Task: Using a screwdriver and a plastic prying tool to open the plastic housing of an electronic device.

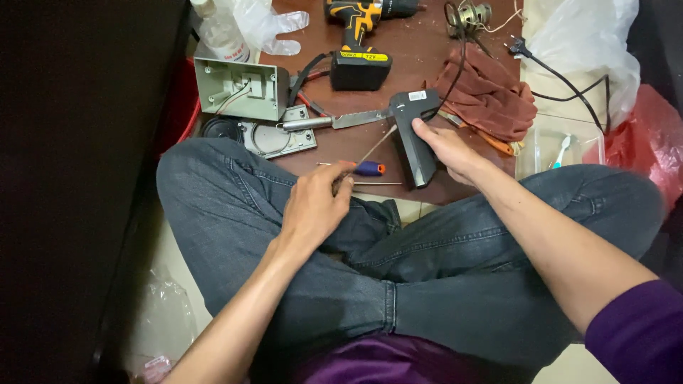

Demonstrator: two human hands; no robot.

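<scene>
Head view, looking down on a person sitting cross-legged in dark jeans at a low brown worktop. Left hand rests over the left knee at the worktop edge, fingers curled around the blue-and-orange handle of a screwdriver; its thin shaft angles up and right toward the glue gun. Right hand is closed loosely around the grip of a black glue gun, thumb lying on its side; the gun lies on the worktop, nozzle end away from the person, a black cord running off from it toward the far edge.

Just left of the gun: a metal blade-like tool with a cylindrical handle, lying flat. Further left, an opened grey plastic housing with wires inside, and a round-holed cover plate beside it. Far edge: yellow-and-black cordless drill. Rust-brown cloth bunched just beyond the right hand. Clear plastic box at right, clear bags behind it.
</scene>
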